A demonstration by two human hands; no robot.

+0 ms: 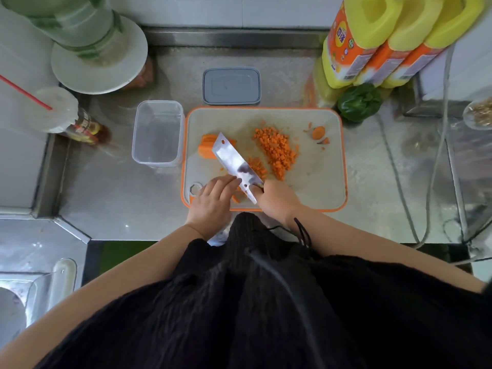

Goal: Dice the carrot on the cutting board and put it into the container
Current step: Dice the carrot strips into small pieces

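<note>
An orange-rimmed cutting board [314, 182] lies on the steel counter. A long pile of diced carrot [277, 151] covers its middle, with a smaller heap [257, 166] beside the blade. An uncut carrot chunk [206, 146] sits at the board's left, partly under the cleaver tip. My right hand [277, 201] grips the cleaver [234, 163], blade angled up-left. My left hand [214, 201] rests fingers-down on carrot strips [237, 197] against the blade, mostly hiding them. The carrot end [318, 132] lies at the upper right. The clear container [157, 133] stands left of the board.
A grey lid [231, 86] lies behind the board. Yellow oil jugs [372, 46] and a green pepper [358, 102] stand at the back right, cables [436, 155] trail on the right. A cup with a red straw [57, 109], a bottle [87, 129] and a white appliance base [98, 62] crowd the left.
</note>
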